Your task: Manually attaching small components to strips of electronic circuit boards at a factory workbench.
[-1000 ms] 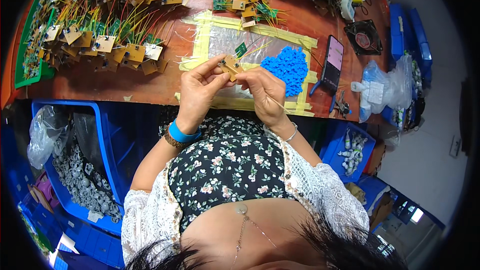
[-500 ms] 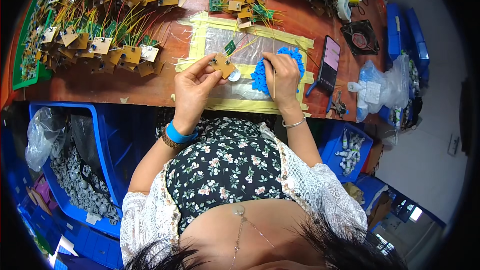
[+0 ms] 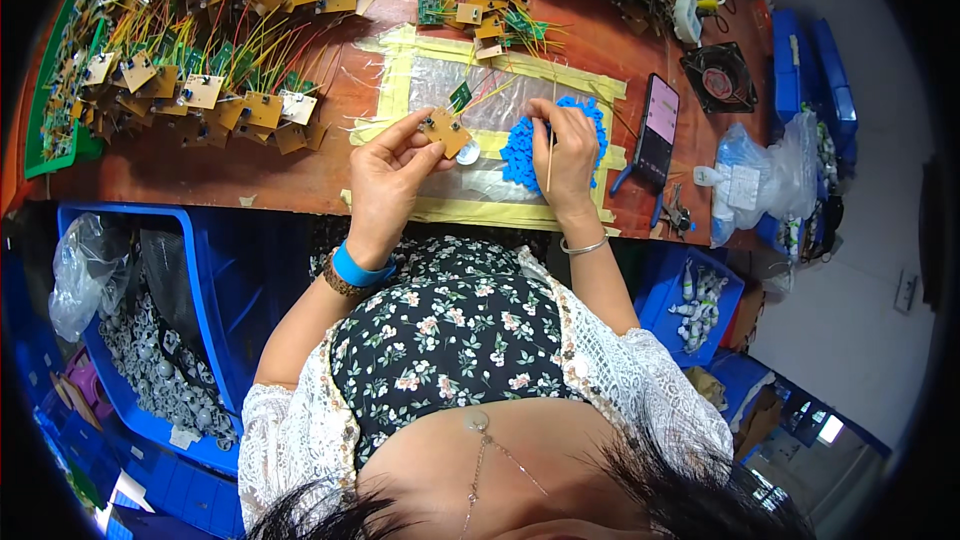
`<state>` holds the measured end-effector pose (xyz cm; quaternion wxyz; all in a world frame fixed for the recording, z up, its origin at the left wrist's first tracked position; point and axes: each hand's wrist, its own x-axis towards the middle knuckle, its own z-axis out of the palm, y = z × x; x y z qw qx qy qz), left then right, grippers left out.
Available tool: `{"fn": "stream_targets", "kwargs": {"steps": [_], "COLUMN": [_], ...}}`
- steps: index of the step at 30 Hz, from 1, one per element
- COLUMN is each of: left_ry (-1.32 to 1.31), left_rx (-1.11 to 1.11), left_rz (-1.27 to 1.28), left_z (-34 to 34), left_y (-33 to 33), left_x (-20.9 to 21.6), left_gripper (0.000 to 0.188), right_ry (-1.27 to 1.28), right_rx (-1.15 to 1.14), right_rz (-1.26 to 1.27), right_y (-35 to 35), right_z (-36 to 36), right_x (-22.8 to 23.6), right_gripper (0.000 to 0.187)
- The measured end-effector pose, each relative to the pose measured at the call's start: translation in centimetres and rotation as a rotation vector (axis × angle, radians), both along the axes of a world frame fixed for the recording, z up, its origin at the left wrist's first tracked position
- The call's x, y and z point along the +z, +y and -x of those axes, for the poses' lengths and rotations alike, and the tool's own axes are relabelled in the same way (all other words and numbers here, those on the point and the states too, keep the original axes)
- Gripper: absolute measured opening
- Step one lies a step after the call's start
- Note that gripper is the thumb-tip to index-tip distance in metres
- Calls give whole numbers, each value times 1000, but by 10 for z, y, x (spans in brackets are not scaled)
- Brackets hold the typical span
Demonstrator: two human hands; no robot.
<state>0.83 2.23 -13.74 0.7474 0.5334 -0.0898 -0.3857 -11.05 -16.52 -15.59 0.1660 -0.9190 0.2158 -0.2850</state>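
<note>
Between the thumb and fingers of my left hand [image 3: 388, 178] is a small brown circuit board [image 3: 446, 133] with dark components and thin coloured wires. A little green board [image 3: 460, 97] shows just beyond it. My right hand [image 3: 570, 155] is closed around a thin wooden stick [image 3: 550, 168], over a heap of small blue pieces [image 3: 519, 157]. Whether the fingers also pinch a blue piece, I cannot tell. Next to the brown board sits a small round white item [image 3: 468, 152]. Beneath lies a clear sheet [image 3: 430, 85] edged with yellow tape.
Many wired brown boards [image 3: 205, 91] crowd the table's left, beside a green tray [image 3: 70, 165]. More boards [image 3: 487, 15] lie at the back. On the right are a phone [image 3: 657, 130], a black fan [image 3: 719, 77] and a plastic bag [image 3: 765, 175]. A blue bin [image 3: 200, 270] stands below left.
My right hand has shifted slightly, and the stick in it now stands more upright, its upper end showing beyond the fingers. The left hand and brown board stay nearly still.
</note>
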Motion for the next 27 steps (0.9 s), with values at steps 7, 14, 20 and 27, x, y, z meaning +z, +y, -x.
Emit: {"fn": "stream_targets", "kwargs": {"steps": [7, 14, 20, 27], "left_ry": [-4, -12, -22, -123], "left_rx": [3, -15, -54, -26], "left_rz": [-5, 3, 26, 31], "left_z": [1, 3, 8, 11], "left_y": [-1, -3, -5, -7], "left_x": [-1, 0, -2, -2], "left_gripper": [40, 39, 37, 33], "right_ry": [54, -15, -225, -150], "right_rx": [24, 12, 276, 286], "right_rz": [86, 27, -84, 147], "right_y": [5, 18, 56, 64], "right_z": [-1, -1, -24, -29], "right_x": [3, 12, 51, 47], "right_gripper": [21, 22, 26, 25]}}
